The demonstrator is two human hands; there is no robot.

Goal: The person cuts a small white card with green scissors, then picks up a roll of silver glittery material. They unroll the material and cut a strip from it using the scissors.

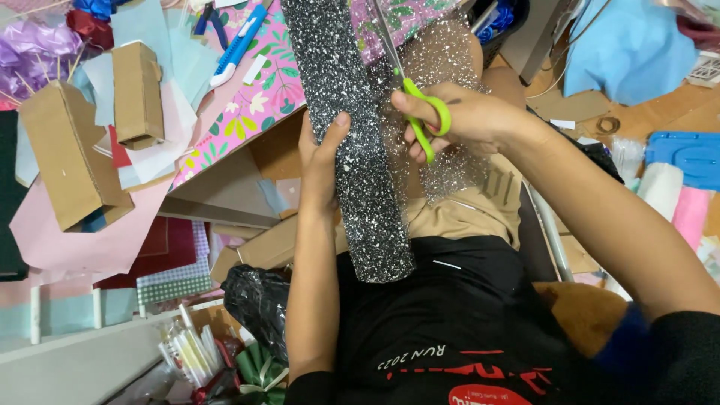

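Note:
A long strip of black glitter sheet (346,127) runs from the top of the view down over my lap. My left hand (320,161) grips its left edge about halfway down, thumb on top. My right hand (465,120) holds green-handled scissors (420,105), fingers through the loops. The blades point up and away along the strip's right edge. Silver glitter specks cover my knee and shorts under the scissors.
Two brown cardboard boxes (71,154) and loose coloured paper lie at the left. A floral pink sheet (255,97) carries a blue utility knife (238,45). A black plastic bag (259,300) sits below, blue foam (686,154) at the right.

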